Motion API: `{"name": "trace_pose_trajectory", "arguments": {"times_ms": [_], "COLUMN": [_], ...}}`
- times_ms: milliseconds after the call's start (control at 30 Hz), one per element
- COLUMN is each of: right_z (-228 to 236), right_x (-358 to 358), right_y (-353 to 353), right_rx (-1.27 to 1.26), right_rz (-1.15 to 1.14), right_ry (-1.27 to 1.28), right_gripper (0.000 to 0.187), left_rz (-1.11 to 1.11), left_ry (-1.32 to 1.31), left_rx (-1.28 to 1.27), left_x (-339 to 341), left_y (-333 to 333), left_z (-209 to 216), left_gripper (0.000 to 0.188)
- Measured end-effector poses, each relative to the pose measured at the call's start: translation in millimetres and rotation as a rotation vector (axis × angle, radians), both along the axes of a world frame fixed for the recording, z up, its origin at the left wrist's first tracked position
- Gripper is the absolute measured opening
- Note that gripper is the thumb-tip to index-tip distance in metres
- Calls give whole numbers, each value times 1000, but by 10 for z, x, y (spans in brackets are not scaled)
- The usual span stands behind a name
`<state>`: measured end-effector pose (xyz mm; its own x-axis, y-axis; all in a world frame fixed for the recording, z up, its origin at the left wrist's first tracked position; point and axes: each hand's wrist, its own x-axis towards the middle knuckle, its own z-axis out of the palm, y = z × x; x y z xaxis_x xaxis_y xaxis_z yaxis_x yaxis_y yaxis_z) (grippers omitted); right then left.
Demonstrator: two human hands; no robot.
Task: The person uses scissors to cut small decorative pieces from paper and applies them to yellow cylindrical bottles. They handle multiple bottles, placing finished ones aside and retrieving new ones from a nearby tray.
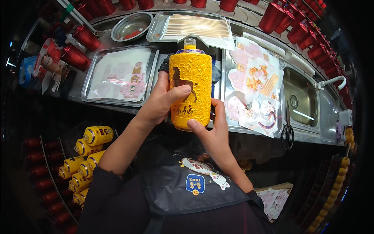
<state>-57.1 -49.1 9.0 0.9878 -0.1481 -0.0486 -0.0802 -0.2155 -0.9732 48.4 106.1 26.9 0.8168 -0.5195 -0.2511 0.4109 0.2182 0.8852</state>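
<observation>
Upright between my hands is a yellow embossed bottle [200, 78] with a clear glass neck and a blue patterned band at its shoulder. A dark horse figure and dark lettering mark its front. My left hand [165, 95] grips its left side, the thumb lying across the horse. Low on the right side, my right hand [212, 130] holds the bottle near its base, thumb on the front. Some fingers of both hands are hidden behind the bottle. Just behind it lies a dark cloth or pad [164, 64], mostly covered.
Left on the steel counter sits a tray of printed sheets [87, 84]; behind are a metal bowl [141, 19] and a tray of strips [169, 19]. Decal sheets [253, 117], scissors [287, 132] and a sink [290, 84] are right. Red cups [270, 17] line the back; yellow bottles [95, 135] stack lower left.
</observation>
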Motion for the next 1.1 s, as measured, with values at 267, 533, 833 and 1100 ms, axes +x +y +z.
{"name": "trace_pose_trajectory", "arguments": {"times_ms": [267,533,833,1100], "right_z": [105,75,33,18], "right_x": [387,407,384,370], "right_y": [-226,-182,-214,-144], "right_rx": [651,663,801,883], "right_rz": [-27,-81,-72,-77], "right_ry": [48,43,59,42], "right_gripper": [78,67,66,72], "left_rz": [-45,-95,-94,-99], "left_ry": [1,-102,-46,-54], "left_rx": [60,184,173,156], "left_x": [-123,-145,-100,-84], "left_y": [-59,-55,0,-12], "left_z": [-52,4,-109,-124], "left_gripper": [74,72,81,80]}}
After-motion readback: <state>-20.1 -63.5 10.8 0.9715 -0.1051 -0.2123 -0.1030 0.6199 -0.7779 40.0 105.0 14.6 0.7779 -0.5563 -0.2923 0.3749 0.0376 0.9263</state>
